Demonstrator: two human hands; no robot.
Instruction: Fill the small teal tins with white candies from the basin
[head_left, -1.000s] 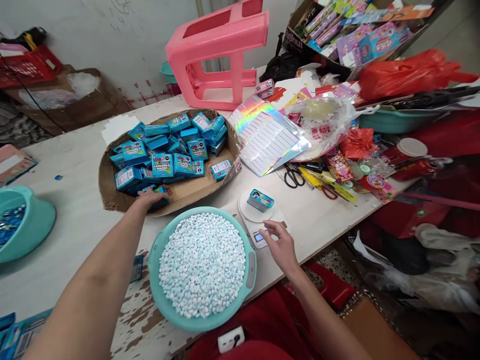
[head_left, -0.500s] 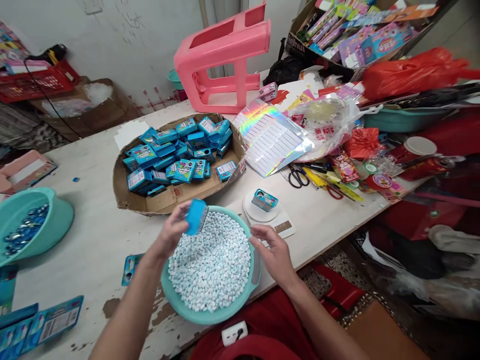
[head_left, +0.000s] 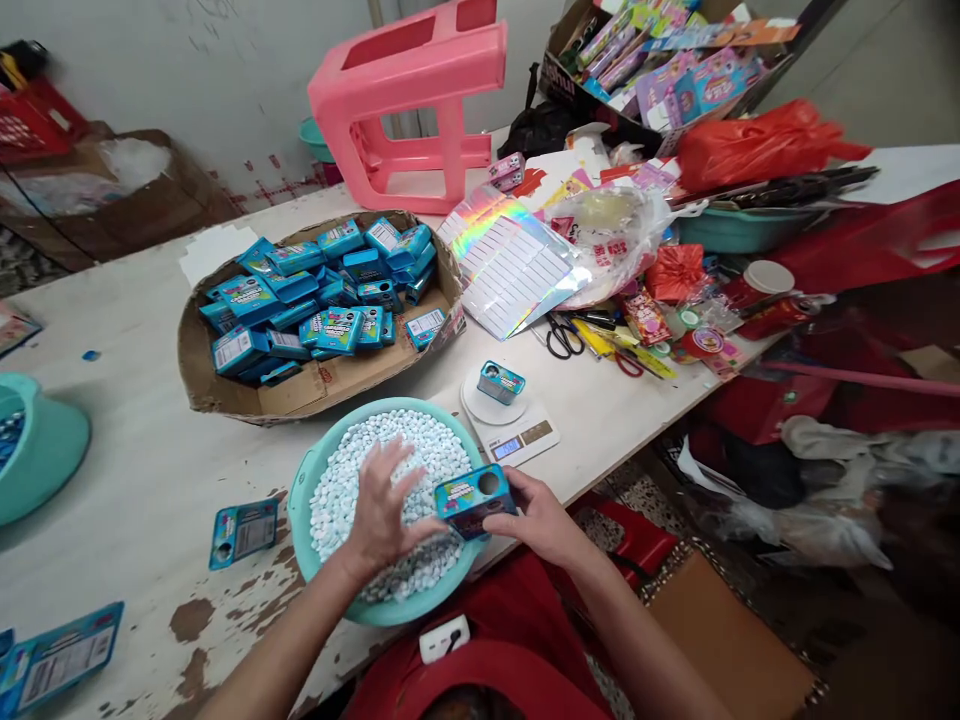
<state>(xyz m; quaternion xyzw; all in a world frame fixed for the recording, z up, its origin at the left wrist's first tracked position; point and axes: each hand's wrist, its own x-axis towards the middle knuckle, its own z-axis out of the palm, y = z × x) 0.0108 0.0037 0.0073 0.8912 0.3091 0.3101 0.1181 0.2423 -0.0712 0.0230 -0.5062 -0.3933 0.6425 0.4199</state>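
Observation:
My right hand (head_left: 544,520) grips a small blue box (head_left: 472,497) with a round hole in its top, at the right rim of a teal basin (head_left: 301,500). White and pale blue candies (head_left: 341,470) fill the basin. Over them my left hand (head_left: 386,510) is spread open, its thumb close to the box; whether they touch is unclear. Another blue box (head_left: 501,381) stands on the white scale (head_left: 525,432) behind my right hand. A flat blue package (head_left: 244,534) with a hole lies left of the basin.
Behind the basin sits a cardboard tray (head_left: 315,388) of blue boxes. Scissors (head_left: 564,338), shiny label sheets (head_left: 517,270) and a pink stool (head_left: 409,100) are farther back. At the left are a second teal basin (head_left: 56,450) and flat blue packages (head_left: 64,660).
The blue box that my left hand held over the candies is now in my right hand, lower and to the right. My left hand has opened. The view has shifted.

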